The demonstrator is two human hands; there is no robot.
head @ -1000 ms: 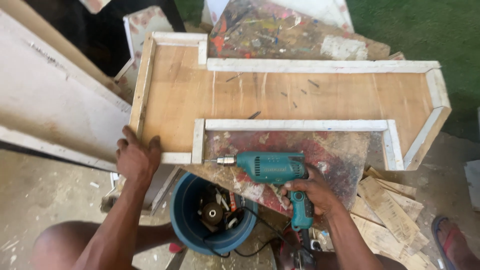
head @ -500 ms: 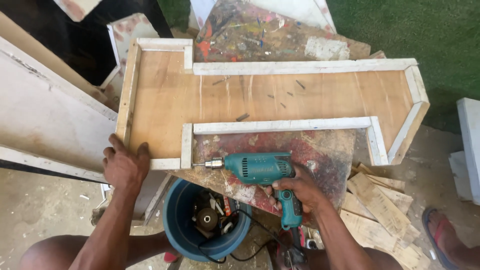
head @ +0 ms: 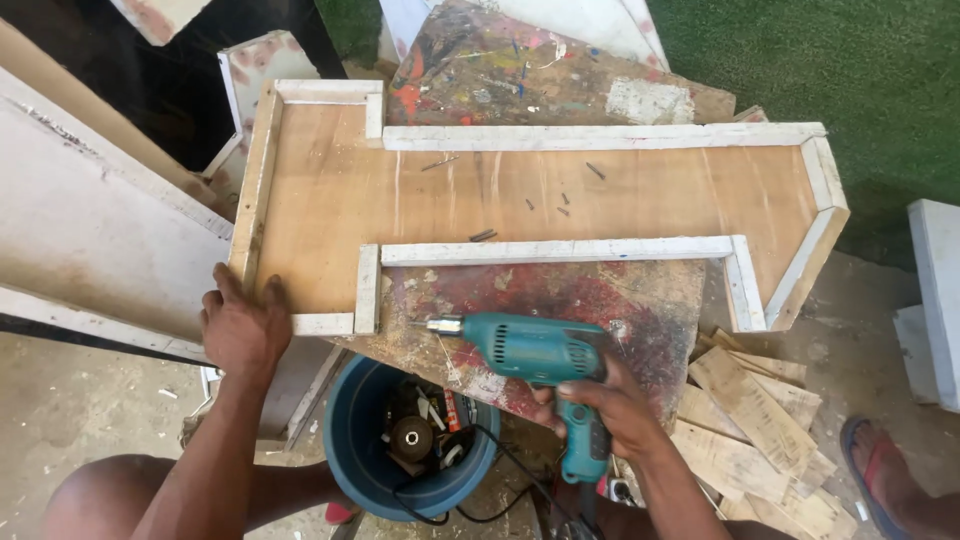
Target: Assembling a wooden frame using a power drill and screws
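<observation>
My right hand [head: 612, 402] grips the handle of a teal electric drill [head: 530, 350], held level with its bit pointing left at the white edging strip [head: 366, 290] of a shaped plywood panel [head: 330, 200]. The bit tip sits just right of that strip, near its lower end. My left hand [head: 240, 325] presses flat on the panel's near left corner. The panel lies on a paint-stained work board [head: 560, 300] and has white strips around its rim. Several loose screws [head: 560, 205] lie on the plywood.
A blue bucket [head: 350, 440] with tools and a cable stands below the panel's corner. Wood offcuts [head: 750, 420] are piled at the right. A white board [head: 80, 240] leans at the left. A sandalled foot [head: 880, 480] shows at lower right, grass [head: 860, 60] beyond.
The view has drifted slightly, so the panel sits a little lower and to the left in frame. The drill bit stays beside the white strip, and both hands keep their hold.
</observation>
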